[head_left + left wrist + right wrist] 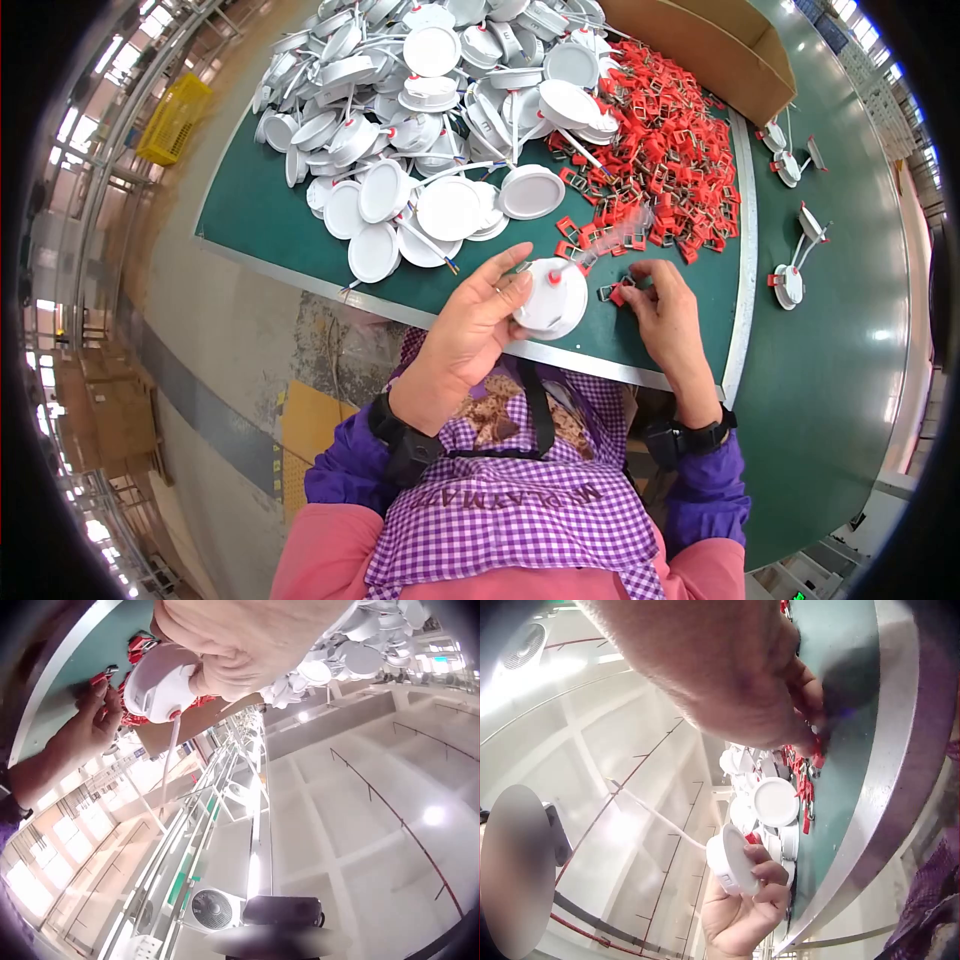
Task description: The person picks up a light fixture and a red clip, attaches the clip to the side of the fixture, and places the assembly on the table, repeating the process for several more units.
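My left hand (480, 320) grips a round white lamp housing (552, 297) with a red tab, held just above the green table's near edge; the same lamp housing (157, 682) shows in the left wrist view and again (731, 862) in the right wrist view, a white wire trailing from it. Beside it, my right hand (655, 300) pinches a small red and metal spring clip (615, 293) on the table surface. The right hand's fingertips (810, 742) press among red clips.
A big heap of white lamp housings (440, 90) fills the table's far left. A pile of red spring clips (665, 150) lies at the far right, by a cardboard box (710, 45). Several finished lamps (790, 285) sit on the green conveyor (840, 330) at right.
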A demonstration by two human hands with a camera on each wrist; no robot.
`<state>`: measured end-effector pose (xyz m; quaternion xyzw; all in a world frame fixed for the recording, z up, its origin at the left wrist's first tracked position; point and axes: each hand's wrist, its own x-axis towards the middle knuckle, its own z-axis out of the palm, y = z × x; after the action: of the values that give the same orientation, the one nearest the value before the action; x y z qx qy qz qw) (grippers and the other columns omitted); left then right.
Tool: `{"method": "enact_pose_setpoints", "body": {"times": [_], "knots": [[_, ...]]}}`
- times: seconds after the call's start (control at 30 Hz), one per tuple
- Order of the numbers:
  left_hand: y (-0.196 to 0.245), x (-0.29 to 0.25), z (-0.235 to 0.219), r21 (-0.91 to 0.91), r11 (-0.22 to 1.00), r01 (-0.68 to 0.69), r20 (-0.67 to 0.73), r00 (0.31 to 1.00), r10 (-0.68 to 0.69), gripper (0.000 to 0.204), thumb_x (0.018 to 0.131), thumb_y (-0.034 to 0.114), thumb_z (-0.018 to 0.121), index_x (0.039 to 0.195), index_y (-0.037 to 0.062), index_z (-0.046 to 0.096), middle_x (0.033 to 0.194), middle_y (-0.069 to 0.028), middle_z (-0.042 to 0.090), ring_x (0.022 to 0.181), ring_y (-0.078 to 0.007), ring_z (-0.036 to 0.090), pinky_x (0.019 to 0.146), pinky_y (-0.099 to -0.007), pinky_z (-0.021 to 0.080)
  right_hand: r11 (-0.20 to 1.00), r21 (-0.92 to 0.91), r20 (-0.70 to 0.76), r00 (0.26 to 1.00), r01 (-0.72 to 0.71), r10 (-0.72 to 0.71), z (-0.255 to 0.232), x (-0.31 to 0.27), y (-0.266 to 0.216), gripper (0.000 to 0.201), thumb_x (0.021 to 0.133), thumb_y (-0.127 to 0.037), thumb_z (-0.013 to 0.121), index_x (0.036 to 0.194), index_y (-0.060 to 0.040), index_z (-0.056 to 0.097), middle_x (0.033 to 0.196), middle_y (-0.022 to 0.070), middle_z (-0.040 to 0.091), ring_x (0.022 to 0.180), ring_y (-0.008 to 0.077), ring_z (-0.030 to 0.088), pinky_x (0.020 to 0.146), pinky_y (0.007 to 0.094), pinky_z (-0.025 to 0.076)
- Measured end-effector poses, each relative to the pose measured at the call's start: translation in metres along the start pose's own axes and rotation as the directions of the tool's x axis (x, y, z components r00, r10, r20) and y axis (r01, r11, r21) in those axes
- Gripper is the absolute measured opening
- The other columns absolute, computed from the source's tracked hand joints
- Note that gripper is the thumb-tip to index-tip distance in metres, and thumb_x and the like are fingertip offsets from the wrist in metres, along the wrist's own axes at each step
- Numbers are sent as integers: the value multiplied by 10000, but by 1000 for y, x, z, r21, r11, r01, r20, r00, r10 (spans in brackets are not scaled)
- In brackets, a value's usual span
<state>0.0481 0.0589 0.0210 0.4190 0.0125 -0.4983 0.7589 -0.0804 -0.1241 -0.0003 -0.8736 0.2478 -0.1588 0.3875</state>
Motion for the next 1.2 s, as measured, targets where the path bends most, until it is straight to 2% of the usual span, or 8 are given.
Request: {"method": "enact_pose_setpoints", "body": {"times": [0.27, 0.37, 0.47, 0.53, 0.63, 0.7, 0.8, 1.2], "knots": [[-12, 2, 1, -36, 989, 142, 2, 990, -142, 403, 833, 122, 643, 1180, 60, 446, 1031, -31, 566, 916, -146, 581, 684, -291, 470, 997, -37, 58, 996, -70, 72, -1, -3, -2, 285, 713, -55, 710, 928, 14, 536, 824, 125, 562, 607, 208, 538, 577, 316, 446], [-17, 5, -3, -21, 983, 181, -6, 983, -181, 355, 816, 108, 660, 1104, 63, 458, 1009, -36, 574, 909, -138, 582, 673, -273, 473, 988, -16, 60, 986, -154, 155, -1, -4, -2, 240, 740, 2, 687, 915, 17, 524, 782, 86, 579, 556, 95, 505, 509, 251, 426], [-21, 8, 1, -9, 991, 131, 20, 991, -130, 351, 802, 100, 676, 1084, 60, 470, 993, -34, 583, 888, -127, 587, 654, -253, 468, 905, 274, 67, 946, -325, 319, 1, -7, -3, 221, 766, 7, 663, 950, 24, 541, 738, 101, 616, 592, 107, 583, 518, 254, 461], [-22, 8, 8, 56, 995, 81, 4, 997, -82, 318, 791, 75, 682, 1040, 55, 485, 967, -35, 590, 862, -127, 596, 661, -252, 488, 829, 527, -95, 956, -189, 278, 3, -12, -2, 179, 802, 11, 634, 957, 43, 552, 784, 89, 645, 635, 97, 616, 540, 219, 494], [-29, 11, 15, 132, 991, 15, -20, 1000, -13, 303, 770, 41, 693, 1001, 38, 497, 941, -47, 595, 817, -130, 607, 665, -249, 514, 800, 560, -86, 944, -217, 317, -4, -19, -21, 147, 814, 5, 625, 938, 59, 567, 797, 85, 651, 673, 122, 640, 595, 220, 521], [-36, 14, 17, 213, 977, -25, -12, 1000, 28, 297, 770, 11, 682, 996, 34, 491, 956, -63, 596, 829, -137, 613, 680, -261, 531, 856, 487, -161, 946, -170, 280, 1, -22, -26, 105, 805, 4, 632, 887, 47, 583, 770, 83, 645, 634, 115, 631, 566, 224, 506], [-44, 15, 21, 314, 944, -100, -4, 994, 107, 282, 768, -20, 673, 970, 30, 482, 965, -82, 598, 835, -136, 616, 693, -268, 546, 989, 97, -310, 948, 110, -75, 7, -29, -26, 120, 763, 0, 665, 863, 13, 600, 722, 97, 614, 625, 155, 625, 555, 254, 481], [-54, 21, 22, 460, 790, -405, 115, 910, 399, 282, 767, 30, 686, 1019, -3, 564, 861, -2, 559, 758, -62, 536, 657, -217, 451, 976, 181, -285, 956, 124, -69, 10, -34, -28, 87, 776, 0, 657, 830, 15, 591, 685, 97, 618, 603, 159, 631, 528, 252, 482]]}}
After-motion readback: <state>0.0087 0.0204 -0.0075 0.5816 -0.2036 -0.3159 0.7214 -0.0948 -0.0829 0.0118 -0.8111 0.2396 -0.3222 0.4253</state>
